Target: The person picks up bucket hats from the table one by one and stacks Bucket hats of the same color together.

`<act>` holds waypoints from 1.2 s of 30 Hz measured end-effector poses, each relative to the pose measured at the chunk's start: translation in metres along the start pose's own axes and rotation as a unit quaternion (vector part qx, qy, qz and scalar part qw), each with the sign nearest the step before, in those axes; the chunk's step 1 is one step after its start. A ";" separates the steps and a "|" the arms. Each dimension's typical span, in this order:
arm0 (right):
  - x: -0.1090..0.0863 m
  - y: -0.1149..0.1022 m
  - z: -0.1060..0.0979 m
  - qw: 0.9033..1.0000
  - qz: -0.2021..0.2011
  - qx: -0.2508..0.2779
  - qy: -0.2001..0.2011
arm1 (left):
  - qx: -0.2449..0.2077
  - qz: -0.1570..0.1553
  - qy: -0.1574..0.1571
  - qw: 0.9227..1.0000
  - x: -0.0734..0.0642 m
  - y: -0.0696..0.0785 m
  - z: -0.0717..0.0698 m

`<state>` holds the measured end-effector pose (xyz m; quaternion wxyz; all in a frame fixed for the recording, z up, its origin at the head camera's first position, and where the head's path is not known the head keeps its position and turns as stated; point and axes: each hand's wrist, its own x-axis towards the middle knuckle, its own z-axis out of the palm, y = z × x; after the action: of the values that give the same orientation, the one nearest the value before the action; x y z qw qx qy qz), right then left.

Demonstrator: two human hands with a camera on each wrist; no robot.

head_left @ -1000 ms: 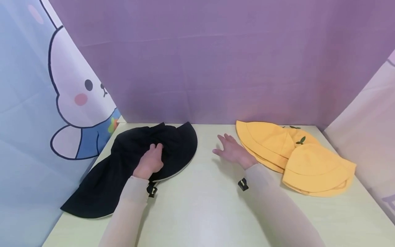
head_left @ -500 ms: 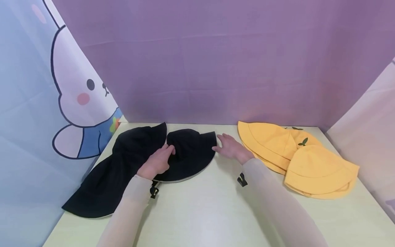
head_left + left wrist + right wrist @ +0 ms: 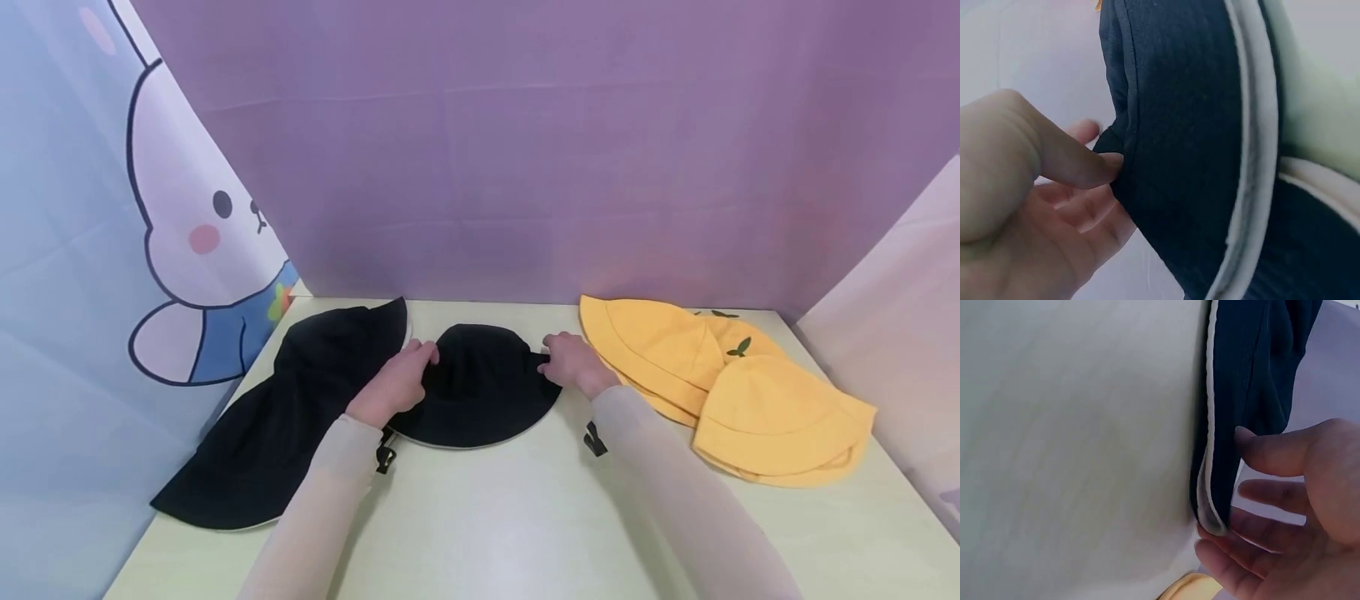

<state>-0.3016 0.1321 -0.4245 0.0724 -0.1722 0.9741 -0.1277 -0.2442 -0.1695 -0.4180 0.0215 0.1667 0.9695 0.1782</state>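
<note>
Between my two hands a black bucket hat [image 3: 480,392] with a pale-edged brim lies folded flat over the middle of the table [image 3: 480,525]. At its left end my left hand [image 3: 393,383] pinches the fabric; the left wrist view shows thumb and fingers meeting on the hat's edge [image 3: 1185,125]. My right hand [image 3: 577,367] is at the brim's right corner. In the right wrist view its thumb lies on the dark cloth [image 3: 1241,375] and its fingers curl about the corner. More black hats [image 3: 240,467] lie overlapped on the left, partly behind my left arm.
Several yellow hats [image 3: 780,417], one with a green leaf sprout, overlap at the right, close beside my right hand. A purple curtain [image 3: 480,167] hangs behind the table. A rabbit-print cloth [image 3: 67,350] borders the left side.
My left hand has drawn one black hat rightward off the black pile to the middle. My right hand, earlier apart from it, now holds its right corner.
</note>
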 end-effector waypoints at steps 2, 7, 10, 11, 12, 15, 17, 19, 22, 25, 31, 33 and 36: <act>-0.003 0.002 -0.001 1.000 0.008 -0.003 0.005 | -0.001 -0.017 0.004 1.000 0.001 0.000 0.000; -0.012 0.009 -0.009 0.999 0.031 0.016 -0.006 | -0.005 -0.075 -0.024 0.997 -0.004 0.001 -0.003; -0.019 0.016 -0.013 0.999 0.040 0.029 -0.009 | -0.023 -0.086 -0.057 0.994 -0.006 0.001 -0.004; -0.022 0.019 -0.014 0.998 0.042 0.034 -0.009 | -0.030 -0.084 -0.065 0.994 -0.006 0.001 -0.003; -0.025 0.022 -0.016 0.998 0.044 0.041 -0.007 | -0.035 -0.076 -0.069 0.994 -0.006 0.001 -0.003; -0.035 0.030 -0.020 0.997 0.051 0.062 0.000 | -0.053 -0.053 -0.070 0.995 -0.003 0.002 -0.001; -0.043 0.035 -0.023 0.996 0.054 0.071 0.008 | -0.059 -0.044 -0.061 0.995 0.000 0.005 0.001; -0.051 0.040 -0.026 0.995 0.057 0.077 0.009 | -0.062 -0.041 -0.054 0.996 0.003 0.009 0.003; -0.064 0.045 -0.027 0.995 0.063 0.071 0.004 | -0.053 -0.031 -0.044 0.997 0.005 0.019 0.007; -0.077 0.051 -0.025 0.995 0.073 0.059 -0.014 | -0.036 -0.019 -0.039 0.998 0.006 0.030 0.013; -0.096 0.060 -0.021 0.994 0.090 0.025 -0.051 | 0.016 -0.010 -0.040 0.999 0.007 0.048 0.032; -0.102 0.061 -0.021 0.994 0.097 0.011 -0.056 | 0.036 -0.005 -0.035 0.999 0.007 0.054 0.037; -0.110 0.057 -0.020 0.994 0.097 -0.018 -0.036 | 0.070 0.002 -0.017 0.997 0.006 0.066 0.042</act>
<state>-0.2213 0.2277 -0.4101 0.1167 -0.0825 0.9851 -0.0960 -0.2247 -0.0953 -0.4337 0.0256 0.1727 0.9787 0.1075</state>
